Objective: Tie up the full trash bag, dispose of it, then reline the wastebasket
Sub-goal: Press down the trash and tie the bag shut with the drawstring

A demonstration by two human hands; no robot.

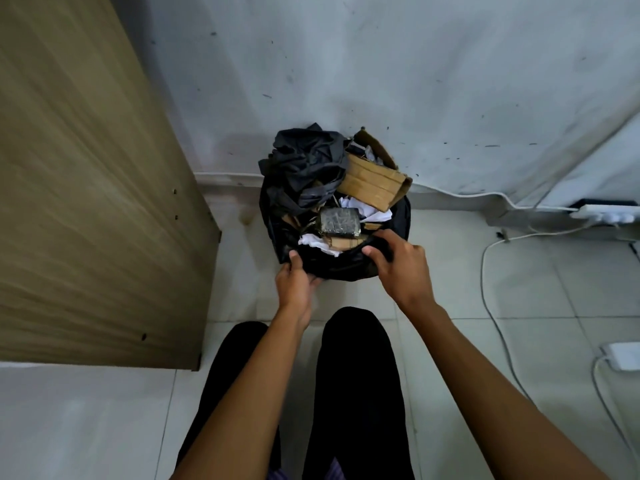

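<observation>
A black trash bag (332, 263) lines a wastebasket that stands on the floor against the wall. It is heaped with cardboard (372, 183), crumpled dark plastic (310, 166), white paper and a grey wrapped block (339, 221). My left hand (296, 282) pinches the near left edge of the bag. My right hand (398, 263) grips the bag's near right edge, fingers curled over the rim. The wastebasket itself is hidden under the bag.
A wooden cabinet side (90, 188) stands close on the left. A stained white wall (415, 81) is behind the basket. White cables (491, 299), a power strip (609, 214) and a charger (621, 355) lie on the tiled floor at right. My legs in dark trousers (356, 393) are below.
</observation>
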